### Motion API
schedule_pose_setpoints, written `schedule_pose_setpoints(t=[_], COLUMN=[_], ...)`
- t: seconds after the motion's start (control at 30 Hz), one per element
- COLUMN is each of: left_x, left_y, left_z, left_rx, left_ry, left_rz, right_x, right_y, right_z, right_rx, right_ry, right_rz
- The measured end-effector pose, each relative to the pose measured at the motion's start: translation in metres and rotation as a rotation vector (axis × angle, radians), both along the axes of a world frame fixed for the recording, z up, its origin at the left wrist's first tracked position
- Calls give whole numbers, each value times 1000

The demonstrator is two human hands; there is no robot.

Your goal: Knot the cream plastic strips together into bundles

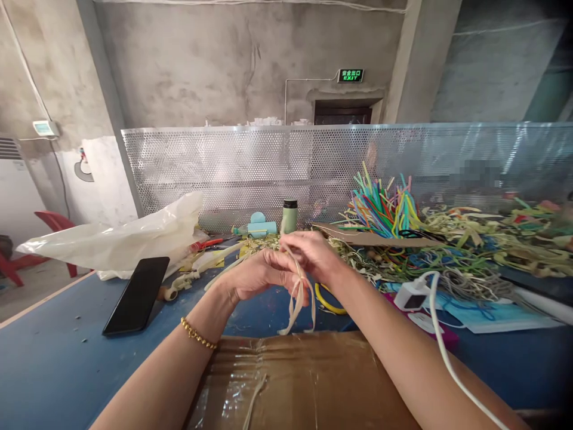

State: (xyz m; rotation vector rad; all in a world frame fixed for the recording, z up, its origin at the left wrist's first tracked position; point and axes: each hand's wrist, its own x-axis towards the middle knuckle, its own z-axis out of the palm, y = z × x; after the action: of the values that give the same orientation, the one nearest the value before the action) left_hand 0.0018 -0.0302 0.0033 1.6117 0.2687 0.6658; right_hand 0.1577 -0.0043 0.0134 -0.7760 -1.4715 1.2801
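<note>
My left hand, with a gold bead bracelet at its wrist, has its fingers closed on a thin cream-coloured strip. Loops and ends of the strip dangle below the fingertips, just above the cardboard box. My right hand pinches the upper part of the same strip, close beside the left. Some of its fingers are hidden behind the left hand. A loose pale strip lies across the taped top of the box.
A black phone and a clear plastic bag lie left. Behind my hands stands a green bottle. To the right are colourful strips, a white charger with a cable crossing my forearm, and a blue mask.
</note>
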Motion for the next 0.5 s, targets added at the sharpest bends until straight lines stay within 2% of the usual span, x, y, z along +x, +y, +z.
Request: schedule_pose_setpoints(t=[0.07, 0.13, 0.2, 0.27, 0.3, 0.4, 0.43, 0.5], left_x=[3, 3, 2, 0, -1, -2, -2, -2], left_y=[1, 5, 9, 13, 15, 18, 18, 18], left_z=[-1, -1, -1, 0, 1, 1, 1, 1], left_rx=[-49, -92, -120, -136, -136, -96, -75, -43], left_ry=[-122, -231, -298, -333, -343, -339, -330, -309], left_rz=[66, 173, 283, 370, 401, 477, 498, 530], right_x=[0, 5, 13, 21, 24, 24, 23, 19], right_y=[7, 13, 15, 12, 9, -1, -4, -6], right_z=[-10, -13, -7, 4, 10, 19, 19, 18], right_rx=[73, 243, 310, 368, 394, 427, 439, 441], right_ry=[-335, -568, -575, -441, -353, -273, -270, -268], right_rz=[-43, -218, -310, -319, -286, -8, 35, 31])
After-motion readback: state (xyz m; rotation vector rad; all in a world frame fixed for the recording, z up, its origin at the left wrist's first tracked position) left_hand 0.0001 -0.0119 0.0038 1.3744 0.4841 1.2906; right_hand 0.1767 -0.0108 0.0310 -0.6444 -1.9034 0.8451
